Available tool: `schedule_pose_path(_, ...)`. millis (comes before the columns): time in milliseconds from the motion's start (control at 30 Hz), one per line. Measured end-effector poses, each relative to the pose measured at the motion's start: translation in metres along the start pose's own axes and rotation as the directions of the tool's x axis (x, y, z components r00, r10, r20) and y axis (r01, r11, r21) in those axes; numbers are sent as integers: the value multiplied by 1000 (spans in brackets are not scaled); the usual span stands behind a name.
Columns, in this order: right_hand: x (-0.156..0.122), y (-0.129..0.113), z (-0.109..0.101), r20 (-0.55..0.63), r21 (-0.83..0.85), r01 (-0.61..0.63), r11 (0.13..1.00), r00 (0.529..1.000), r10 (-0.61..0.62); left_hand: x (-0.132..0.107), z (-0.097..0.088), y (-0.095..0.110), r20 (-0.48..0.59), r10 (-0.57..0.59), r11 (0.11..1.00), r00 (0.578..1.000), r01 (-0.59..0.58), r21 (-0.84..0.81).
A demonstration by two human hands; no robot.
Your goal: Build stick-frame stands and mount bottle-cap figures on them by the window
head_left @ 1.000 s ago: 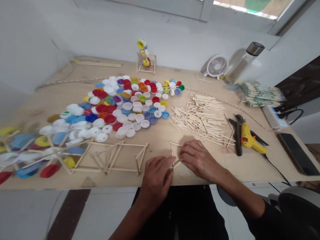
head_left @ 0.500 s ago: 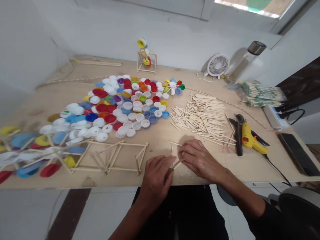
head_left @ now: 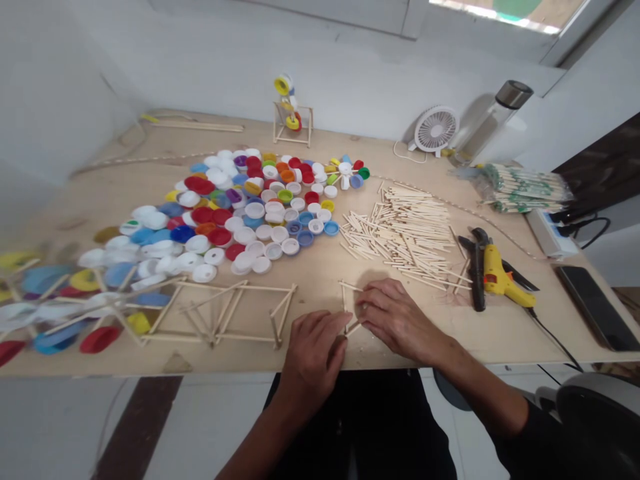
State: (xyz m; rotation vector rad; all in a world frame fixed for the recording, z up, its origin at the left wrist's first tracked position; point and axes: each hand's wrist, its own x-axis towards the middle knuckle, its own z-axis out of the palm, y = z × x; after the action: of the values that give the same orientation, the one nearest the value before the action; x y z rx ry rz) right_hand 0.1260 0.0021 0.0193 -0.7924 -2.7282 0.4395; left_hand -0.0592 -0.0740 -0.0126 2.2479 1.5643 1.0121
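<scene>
A small frame of thin wooden sticks [head_left: 344,293] lies on the table in front of me, partly covered by my hands. My left hand [head_left: 314,347] grips its lower left corner, the fingertips together on the sticks. Across from it, my right hand [head_left: 393,317] is closed on the right side of the frame, where its fingers hide the joint. To the left stand joined stick frames [head_left: 255,339] with open tops and uprights. Beyond my hands is a pile of loose wooden sticks [head_left: 400,230].
Many coloured bottle caps [head_left: 255,211] spread over the left half. A yellow glue gun [head_left: 505,280] rests at right, near a phone [head_left: 597,307] and a power strip [head_left: 553,233]. Farther back are a small fan [head_left: 435,130], a bottle [head_left: 493,127], bagged sticks [head_left: 525,187] and a cap-and-stick model [head_left: 293,123].
</scene>
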Motion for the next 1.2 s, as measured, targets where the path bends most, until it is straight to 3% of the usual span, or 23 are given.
schedule_pose_path(433,-2,1,-6,-12,34,-15,999,1000,15,0,0,0,-16,-6,1000,1000,6,-7)
schedule_pose_path(633,-25,23,-16,-183,64,-176,982,966,185,-2,-2,-1,4,11,1000,1000,-11,-24)
schedule_pose_path(767,-35,27,-14,-198,72,-276,958,938,285,-4,-4,-1,0,-20,999,1000,20,-32)
schedule_pose_path(900,-36,22,-7,-199,88,-310,947,926,322,-2,-4,1,-10,-89,996,996,89,14)
schedule_pose_path(1200,-40,13,2,-215,122,-311,942,919,331,5,-1,4,-19,-120,992,993,121,38)
